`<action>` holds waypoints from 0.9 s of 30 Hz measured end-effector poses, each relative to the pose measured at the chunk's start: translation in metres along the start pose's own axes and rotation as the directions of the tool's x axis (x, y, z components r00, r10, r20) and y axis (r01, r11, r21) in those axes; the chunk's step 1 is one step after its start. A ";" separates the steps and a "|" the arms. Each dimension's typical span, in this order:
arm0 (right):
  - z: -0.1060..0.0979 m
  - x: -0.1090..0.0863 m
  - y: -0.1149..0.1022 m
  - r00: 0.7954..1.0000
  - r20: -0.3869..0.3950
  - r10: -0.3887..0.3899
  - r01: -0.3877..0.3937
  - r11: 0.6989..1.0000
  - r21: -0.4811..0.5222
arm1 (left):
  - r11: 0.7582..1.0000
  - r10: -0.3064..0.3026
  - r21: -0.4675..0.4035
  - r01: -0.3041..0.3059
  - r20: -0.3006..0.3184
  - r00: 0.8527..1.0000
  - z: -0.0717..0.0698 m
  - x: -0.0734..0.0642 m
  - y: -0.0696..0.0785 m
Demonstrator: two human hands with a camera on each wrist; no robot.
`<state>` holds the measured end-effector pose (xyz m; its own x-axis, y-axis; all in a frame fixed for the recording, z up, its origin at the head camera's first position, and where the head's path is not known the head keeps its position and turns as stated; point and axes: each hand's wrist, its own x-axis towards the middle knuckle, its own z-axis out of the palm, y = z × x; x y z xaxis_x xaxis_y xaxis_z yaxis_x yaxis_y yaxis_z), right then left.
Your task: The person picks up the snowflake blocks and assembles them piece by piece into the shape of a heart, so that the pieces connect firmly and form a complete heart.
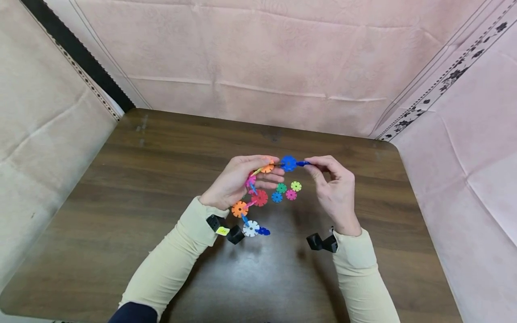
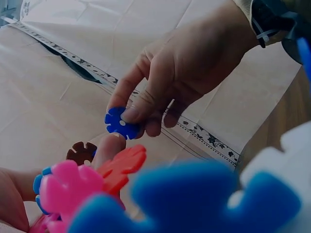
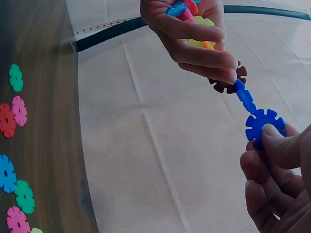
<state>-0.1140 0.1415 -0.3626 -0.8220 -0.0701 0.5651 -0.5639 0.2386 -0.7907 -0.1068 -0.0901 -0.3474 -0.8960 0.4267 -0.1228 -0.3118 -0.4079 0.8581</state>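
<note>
A chain of notched plastic discs (image 1: 240,209), joined edge to edge, is held in my left hand (image 1: 236,181). Its lower part hangs below that hand and includes a white disc (image 1: 251,229). At the left fingertips a brown disc (image 3: 226,86) shows partly behind the fingers. Joined to it is a blue disc (image 1: 288,163), seen almost edge-on in the right wrist view. My right hand (image 1: 337,190) pinches another dark blue disc (image 3: 262,127) between thumb and fingers; this touches the first blue one. Blurred chain discs fill the bottom of the left wrist view.
On the brown wooden table (image 1: 121,215) lie several loose discs, among them a green disc (image 1: 281,188), a yellow-green disc (image 1: 296,186) and a pink disc (image 1: 291,194). Pale cloth (image 1: 258,58) hangs behind the table and at both sides.
</note>
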 end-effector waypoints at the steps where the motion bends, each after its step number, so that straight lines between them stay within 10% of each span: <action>1: 0.000 0.000 0.000 1.000 0.005 -0.011 0.011 1.000 -0.006 | 1.000 0.000 0.003 0.000 0.000 1.000 0.000 0.000 0.000; 27: 0.011 0.003 -0.038 0.995 -0.010 -0.102 0.101 0.990 -0.103 | 0.998 0.009 0.056 -0.008 -0.013 1.000 0.000 0.002 -0.002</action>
<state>-0.0959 0.1216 -0.3340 -0.7592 -0.0846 0.6454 -0.6327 0.3287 -0.7012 -0.1080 -0.0887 -0.3495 -0.9028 0.4125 -0.1219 -0.2865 -0.3652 0.8857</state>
